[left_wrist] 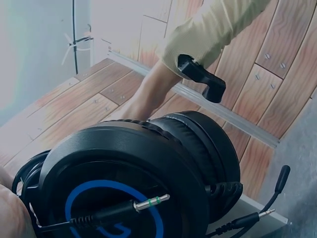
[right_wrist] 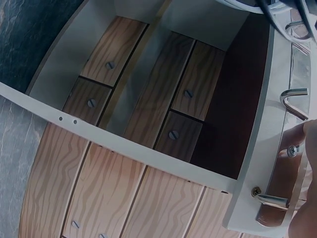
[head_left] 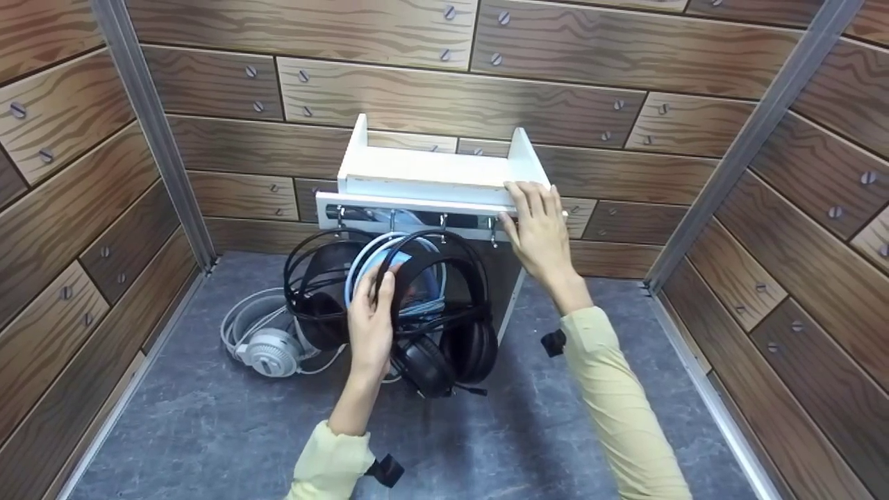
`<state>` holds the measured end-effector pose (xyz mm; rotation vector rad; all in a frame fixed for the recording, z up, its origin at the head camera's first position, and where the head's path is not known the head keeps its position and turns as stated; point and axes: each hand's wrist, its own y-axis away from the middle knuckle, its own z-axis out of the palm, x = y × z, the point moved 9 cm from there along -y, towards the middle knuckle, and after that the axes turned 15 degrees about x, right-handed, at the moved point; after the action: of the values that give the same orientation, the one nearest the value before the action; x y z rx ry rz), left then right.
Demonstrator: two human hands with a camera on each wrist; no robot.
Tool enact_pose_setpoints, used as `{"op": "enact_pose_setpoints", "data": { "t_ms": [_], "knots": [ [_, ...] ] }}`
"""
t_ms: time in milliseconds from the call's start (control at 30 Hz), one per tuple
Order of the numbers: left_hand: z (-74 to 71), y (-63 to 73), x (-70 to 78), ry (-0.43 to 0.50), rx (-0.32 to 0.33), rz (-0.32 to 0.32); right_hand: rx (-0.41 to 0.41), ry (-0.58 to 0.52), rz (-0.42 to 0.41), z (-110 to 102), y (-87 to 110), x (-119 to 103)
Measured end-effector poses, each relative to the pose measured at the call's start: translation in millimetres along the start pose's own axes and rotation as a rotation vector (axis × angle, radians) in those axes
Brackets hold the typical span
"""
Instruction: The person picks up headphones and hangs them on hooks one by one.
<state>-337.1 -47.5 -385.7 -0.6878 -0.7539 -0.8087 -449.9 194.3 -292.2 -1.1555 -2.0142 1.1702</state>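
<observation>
My left hand grips the headband of a black headset with a boom microphone, holding it in front of the rack. In the left wrist view one ear cup bears a blue ring, and a loose audio plug dangles across it. My right hand rests on the front right corner of a white shelf rack, fingers laid over the upper edge and thumb in front. Below the shelf runs a rail with metal hooks. Behind the held headset are a light-blue headset and another black headset.
A white headset with its cable lies on the grey floor at the rack's left. Wood-patterned walls enclose the space on three sides. In the right wrist view the rack's open underside and a hook show close up.
</observation>
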Motion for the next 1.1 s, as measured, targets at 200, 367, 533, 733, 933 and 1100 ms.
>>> {"op": "enact_pose_setpoints", "data": {
  "t_ms": [200,367,533,733,933,1100],
  "knots": [
    [4.4,-4.6,-8.3,-0.058,-0.004,0.022,-0.005,0.0,0.006,1.4,0.4,-0.7],
    [7.4,-6.7,-18.5,-0.081,0.003,-0.013,-0.016,-0.007,0.017,1.6,0.5,-0.2],
    [14.5,-4.7,-26.5,-0.098,-0.012,-0.025,-0.008,0.002,0.01,0.1,-0.2,0.0],
    [15.9,2.8,-29.5,-0.222,-0.031,0.0,0.003,-0.001,0.001,-0.5,-0.1,-0.7],
    [20.5,8.8,-35.4,-0.275,-0.083,-0.038,0.013,-0.001,0.001,-1.4,-1.3,-0.9],
    [22.2,8.8,-37.7,-0.338,-0.106,-0.012,0.012,-0.015,0.012,-1.1,-0.4,-1.6]
  ]
}}
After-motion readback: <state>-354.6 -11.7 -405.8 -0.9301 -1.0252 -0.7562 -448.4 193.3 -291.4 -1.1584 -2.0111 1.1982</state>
